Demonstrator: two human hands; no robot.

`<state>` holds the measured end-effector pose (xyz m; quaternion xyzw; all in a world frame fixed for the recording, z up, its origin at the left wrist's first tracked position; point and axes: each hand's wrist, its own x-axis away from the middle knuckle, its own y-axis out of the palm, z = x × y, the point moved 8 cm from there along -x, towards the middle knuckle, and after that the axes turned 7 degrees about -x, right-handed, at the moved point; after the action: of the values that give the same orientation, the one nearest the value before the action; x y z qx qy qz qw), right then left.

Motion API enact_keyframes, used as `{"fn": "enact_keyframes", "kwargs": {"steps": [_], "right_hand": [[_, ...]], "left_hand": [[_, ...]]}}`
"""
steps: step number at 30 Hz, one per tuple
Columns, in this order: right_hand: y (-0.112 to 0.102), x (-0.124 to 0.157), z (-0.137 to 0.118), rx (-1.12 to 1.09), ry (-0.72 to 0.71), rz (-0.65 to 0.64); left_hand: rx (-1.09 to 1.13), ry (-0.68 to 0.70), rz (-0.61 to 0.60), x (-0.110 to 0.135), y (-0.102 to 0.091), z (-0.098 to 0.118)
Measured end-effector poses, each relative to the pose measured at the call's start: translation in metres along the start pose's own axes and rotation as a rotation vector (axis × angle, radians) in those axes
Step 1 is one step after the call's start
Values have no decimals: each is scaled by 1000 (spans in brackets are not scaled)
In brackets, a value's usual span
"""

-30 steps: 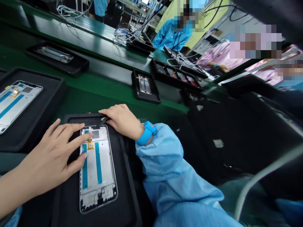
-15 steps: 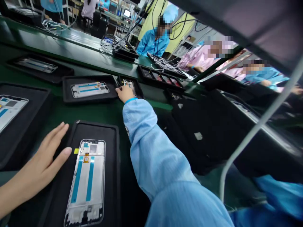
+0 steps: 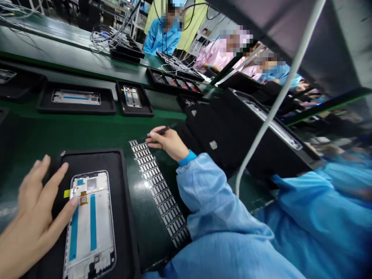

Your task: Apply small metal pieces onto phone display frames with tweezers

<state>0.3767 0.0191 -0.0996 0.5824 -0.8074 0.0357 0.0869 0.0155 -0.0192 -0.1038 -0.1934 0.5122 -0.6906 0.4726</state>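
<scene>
The right hand pinches a dark tool, seemingly picking at strips, needing careful lifting; left hand spreads, thumb at phone.

Head-worn view, down over both hands

Right arm: light-blue sleeve, long, loose-cut, fabric creased along forearm, deeper folds toward elbow. Cuff gathered, puffed just behind wrist. Blue wristband beside cuff, smooth, flat, more saturated than sleeve; encircles wrist. Right hand: bare. Left hand: bare, ungloved; wrist uncovered to picture edge. Fingernails short where visible.
</scene>
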Motion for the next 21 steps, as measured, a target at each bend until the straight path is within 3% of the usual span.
{"fn": "enact_keyframes", "kwargs": {"steps": [2, 5, 7, 8, 10, 15, 21], "right_hand": [[-8, 17, 19, -66, 2, 35], [-10, 18, 33, -104, -36, 87], [-5, 8, 35, -114, -65, 102], [-1, 1, 35, -112, -72, 102], [5, -11, 36, -91, -70, 90], [12, -27, 43, -41, -14, 49], [16, -31, 48, -77, 67, 23]], "left_hand": [[-52, 179, 29, -21, -8, 28], [-113, 421, -63, -57, 0, 78], [-200, 559, -184, -77, 21, 111], [-261, 596, -279, -85, 37, 123], [-306, 626, -355, -99, 60, 141], [-353, 608, -423, -110, 92, 153], [-351, 598, -448, -109, 91, 148]]}}
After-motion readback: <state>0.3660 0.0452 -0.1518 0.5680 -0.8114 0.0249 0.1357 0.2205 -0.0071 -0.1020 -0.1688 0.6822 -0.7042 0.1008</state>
